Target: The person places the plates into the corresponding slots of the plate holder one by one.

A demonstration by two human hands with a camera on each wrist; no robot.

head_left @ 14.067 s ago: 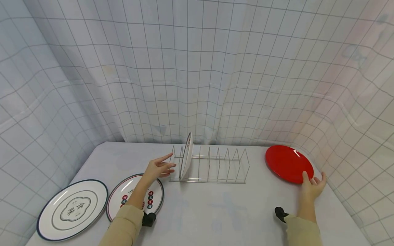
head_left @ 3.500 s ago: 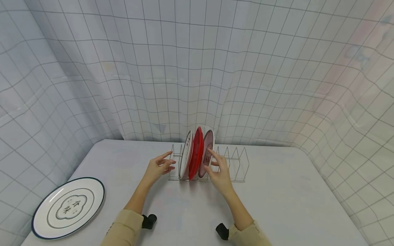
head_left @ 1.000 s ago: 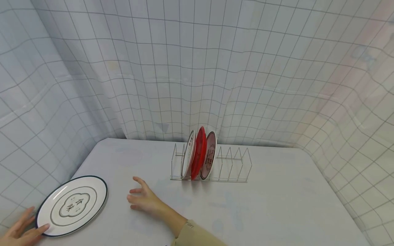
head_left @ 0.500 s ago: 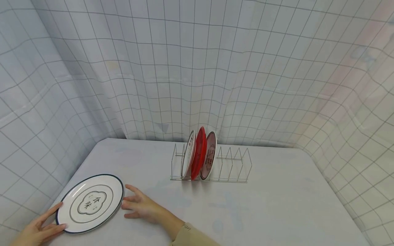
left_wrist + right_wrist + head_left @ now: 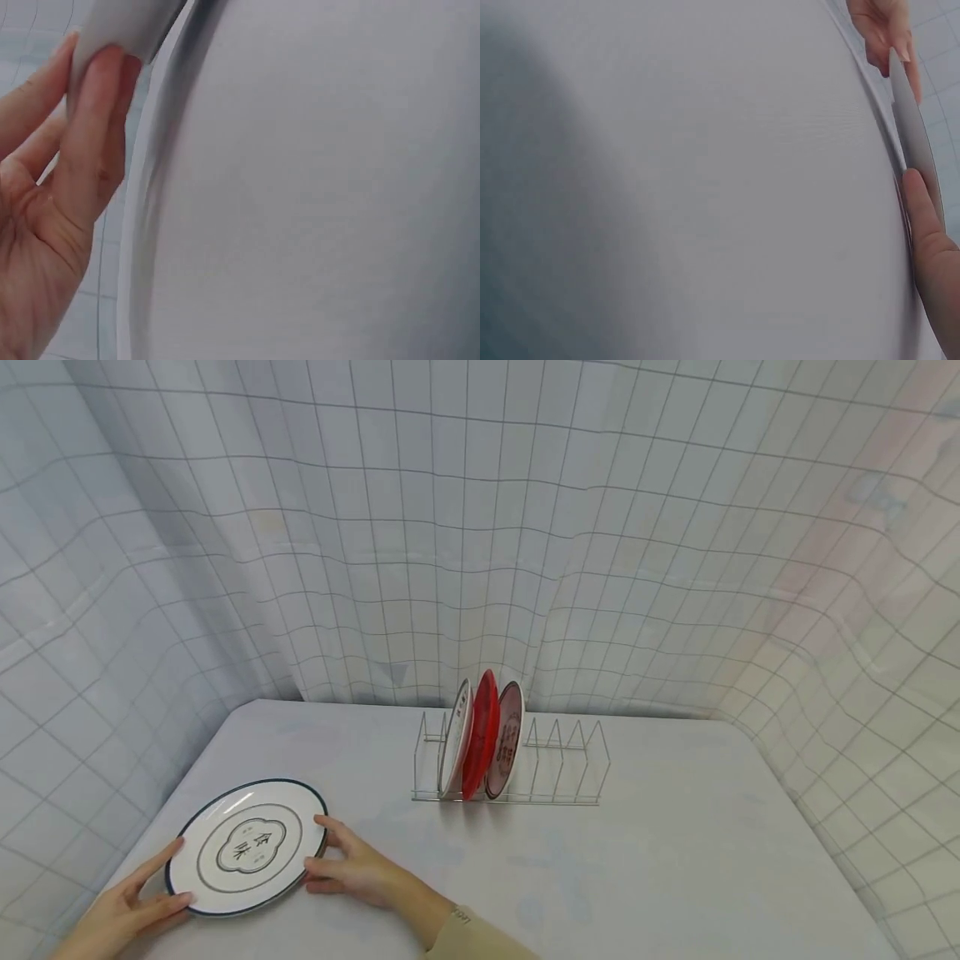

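A person holds a blue-rimmed plate (image 5: 251,846) face up at the near left of the worktop (image 5: 645,877); the left hand (image 5: 127,910) pinches its left edge, while the right hand (image 5: 352,868) has its grip pinched on the right edge. Well apart to the right, before us onlookers, a wire rack (image 5: 555,802) holds a white plate (image 5: 453,743), a red plate (image 5: 482,735) and a dark-rimmed plate (image 5: 506,743) on edge; a checked curtain (image 5: 480,527) hangs beyond.
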